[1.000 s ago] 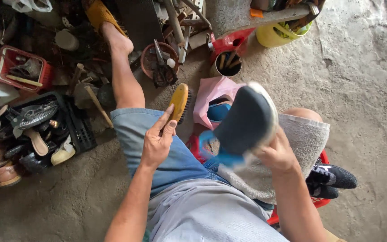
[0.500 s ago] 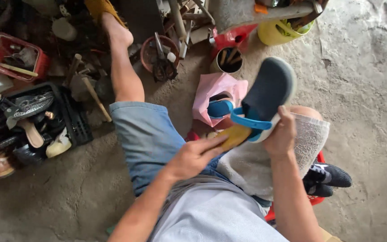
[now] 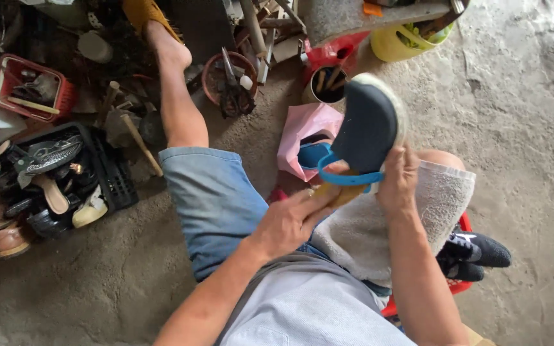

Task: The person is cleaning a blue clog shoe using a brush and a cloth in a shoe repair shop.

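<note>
Right hand (image 3: 400, 181) gripped the shoe (image 3: 368, 131) sole-up, fingers closed on its edge, above the towel (image 3: 379, 230) on the knee. Left hand (image 3: 288, 221) fingers closed on a yellow brush (image 3: 333, 193), just under the shoe's blue strap (image 3: 347, 178).

The shoe (image 3: 368, 128) has a dark navy sole with a pale cream edge and a bright blue strap. The towel (image 3: 386, 221) over the knee is off-white. The shorts (image 3: 213, 198) are faded blue denim, the shirt (image 3: 302, 317) pale grey-blue. A plastic bag (image 3: 302, 131) is pink, a bucket (image 3: 395, 41) yellow, a small basket (image 3: 30, 90) red, the crate (image 3: 107, 173) black, the slipper (image 3: 143, 13) mustard yellow, the floor (image 3: 514, 128) mottled grey.
</note>
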